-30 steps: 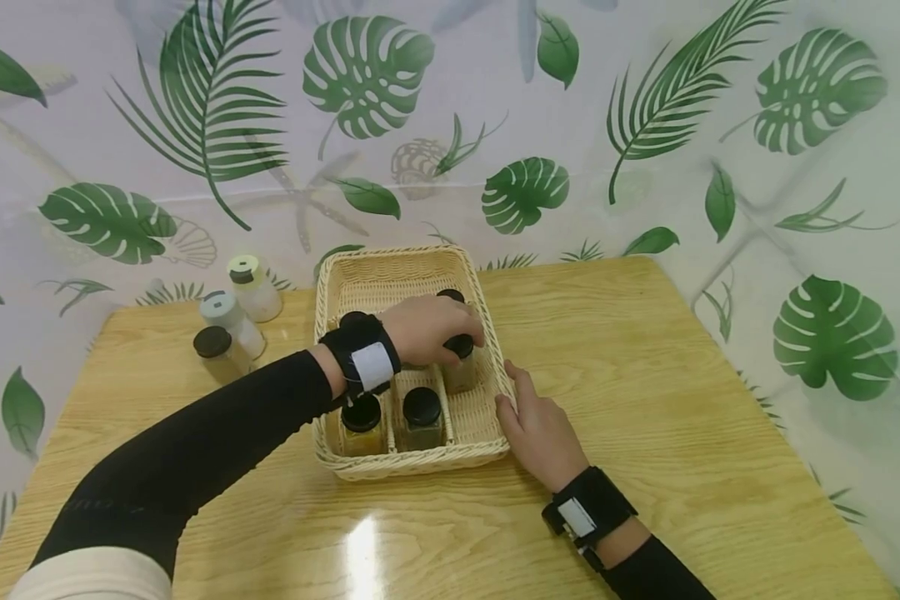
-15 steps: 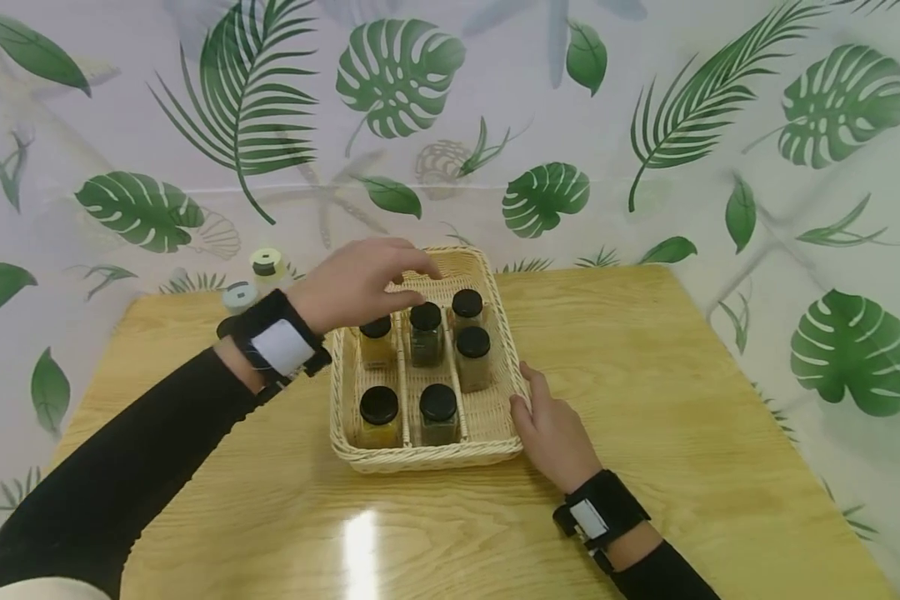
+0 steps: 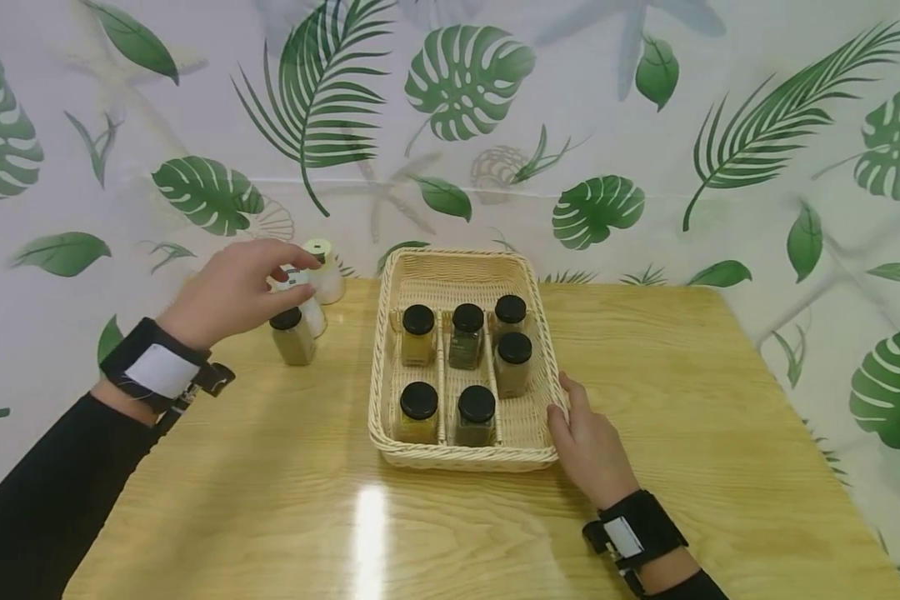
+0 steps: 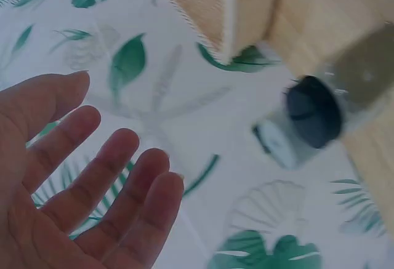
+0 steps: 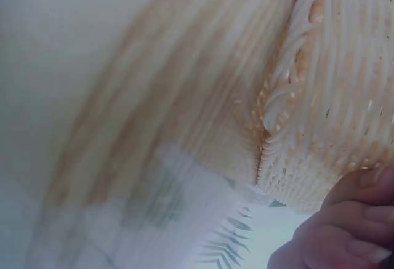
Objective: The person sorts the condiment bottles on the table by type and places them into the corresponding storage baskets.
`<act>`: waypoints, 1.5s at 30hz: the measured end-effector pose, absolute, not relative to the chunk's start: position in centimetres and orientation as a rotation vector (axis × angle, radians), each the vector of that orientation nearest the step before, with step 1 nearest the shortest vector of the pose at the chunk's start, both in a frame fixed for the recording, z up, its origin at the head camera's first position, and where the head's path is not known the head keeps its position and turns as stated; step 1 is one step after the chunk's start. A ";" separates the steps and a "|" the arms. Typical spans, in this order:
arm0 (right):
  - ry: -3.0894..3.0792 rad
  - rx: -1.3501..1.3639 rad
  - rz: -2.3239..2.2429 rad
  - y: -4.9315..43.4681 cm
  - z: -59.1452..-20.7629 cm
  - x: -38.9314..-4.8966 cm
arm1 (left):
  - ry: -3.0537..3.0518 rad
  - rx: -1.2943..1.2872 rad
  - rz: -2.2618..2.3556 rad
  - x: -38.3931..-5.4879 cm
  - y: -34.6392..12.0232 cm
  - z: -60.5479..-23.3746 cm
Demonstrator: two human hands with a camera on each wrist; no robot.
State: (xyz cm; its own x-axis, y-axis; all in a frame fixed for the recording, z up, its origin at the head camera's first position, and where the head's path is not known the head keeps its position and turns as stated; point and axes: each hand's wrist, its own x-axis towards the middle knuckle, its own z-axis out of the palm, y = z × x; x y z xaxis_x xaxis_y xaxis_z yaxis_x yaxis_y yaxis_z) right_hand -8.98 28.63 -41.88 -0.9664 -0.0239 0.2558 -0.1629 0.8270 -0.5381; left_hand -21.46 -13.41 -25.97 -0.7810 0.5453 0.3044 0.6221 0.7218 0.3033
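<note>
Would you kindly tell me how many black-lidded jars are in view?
7: two jars at the left in the basket, two in its middle, two at its right, and one on the table near the left hand.

- Lettering: none legible in any view.
- Farther jar (image 3: 465, 350) in the middle lengthwise compartment of the basket (image 3: 457, 457): faint pale marks, too small to read.
- Pale yellow lid (image 3: 317, 247) outside the basket: dark mark, undecipherable.
</note>
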 end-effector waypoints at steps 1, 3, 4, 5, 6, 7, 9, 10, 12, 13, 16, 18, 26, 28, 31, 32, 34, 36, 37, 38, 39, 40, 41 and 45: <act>-2.763 0.141 0.843 28.8 -41.8 -9.0 | -2.747 -0.921 -0.584 -21.6 -13.6 -26.4; -2.758 0.142 0.844 29.0 -41.7 -9.0 | -2.774 -0.887 -0.579 -22.0 -14.0 -27.3; -2.760 0.141 0.843 29.0 -41.7 -9.0 | -2.785 -0.870 -0.574 -22.2 -14.2 -27.8; -2.764 0.142 0.846 29.1 -41.7 -9.1 | -2.794 -0.857 -0.574 -22.4 -14.4 -28.4; -2.769 0.141 0.849 29.1 -41.7 -9.1 | -2.804 -0.844 -0.572 -22.6 -14.5 -28.9; -2.775 0.138 0.853 29.0 -41.7 -9.1 | -2.813 -0.833 -0.565 -22.7 -14.7 -29.4; -2.789 0.126 0.861 29.0 -41.7 -9.1 | -2.825 -0.823 -0.549 -23.0 -14.9 -30.4; -2.794 0.118 0.863 28.9 -41.7 -9.1 | -2.833 -0.819 -0.545 -23.0 -15.0 -30.8; -2.803 0.104 0.865 28.9 -41.6 -9.0 | -2.839 -0.816 -0.543 -23.2 -15.1 -31.6; -2.806 0.099 0.867 28.8 -41.6 -8.9 | -2.838 -0.815 -0.543 -23.3 -15.2 -31.8; -2.812 0.094 0.868 28.8 -41.6 -8.7 | -2.840 -0.800 -0.559 -23.4 -15.5 -32.4; -2.812 0.099 0.867 28.8 -41.6 -8.7 | -2.842 -0.784 -0.567 -23.5 -15.6 -32.7; -2.802 0.099 0.851 28.8 -41.7 -8.7 | -2.823 -0.793 -0.577 -23.6 -16.0 -33.1; -2.802 0.101 0.850 28.8 -41.6 -8.7 | -2.826 -0.793 -0.580 -23.7 -16.1 -33.2; -2.805 0.099 0.849 28.8 -41.6 -8.6 | -2.839 -0.782 -0.575 -23.9 -16.2 -33.6; -2.806 0.099 0.842 28.8 -41.6 -8.6 | -2.846 -0.775 -0.571 -23.9 -16.2 -33.7; -2.805 0.098 0.845 28.8 -41.6 -8.6 | -2.853 -0.765 -0.563 -24.0 -16.1 -33.9; -2.802 0.098 0.844 28.8 -41.6 -8.6 | -2.862 -0.759 -0.557 -24.0 -16.1 -34.0; -2.801 0.097 0.843 28.8 -41.6 -8.6 | -2.868 -0.759 -0.557 -24.0 -16.1 -34.1; -2.802 0.097 0.844 28.8 -41.7 -8.6 | -2.873 -0.764 -0.554 -24.0 -16.1 -34.2; -2.804 0.095 0.849 28.8 -41.7 -8.5 | -2.879 -0.772 -0.550 -23.9 -16.1 -34.3; -2.805 0.093 0.849 28.9 -41.7 -8.5 | -2.887 -0.776 -0.547 -23.9 -16.2 -34.4; -2.806 0.091 0.850 28.9 -41.8 -8.5 | -2.893 -0.776 -0.546 -23.9 -16.2 -34.5; -2.803 0.091 0.853 28.9 -41.7 -8.5 | -2.935 -0.763 -0.553 -24.0 -16.3 -34.7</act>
State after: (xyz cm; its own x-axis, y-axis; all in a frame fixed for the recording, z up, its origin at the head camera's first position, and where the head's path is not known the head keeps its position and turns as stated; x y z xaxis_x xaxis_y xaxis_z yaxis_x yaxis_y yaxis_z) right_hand -8.54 28.88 -41.73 -0.9761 0.0023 0.2174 -0.1191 0.8307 -0.5439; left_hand -24.04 -16.31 -34.70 -0.8758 0.4606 0.1444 0.4815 0.8131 0.3271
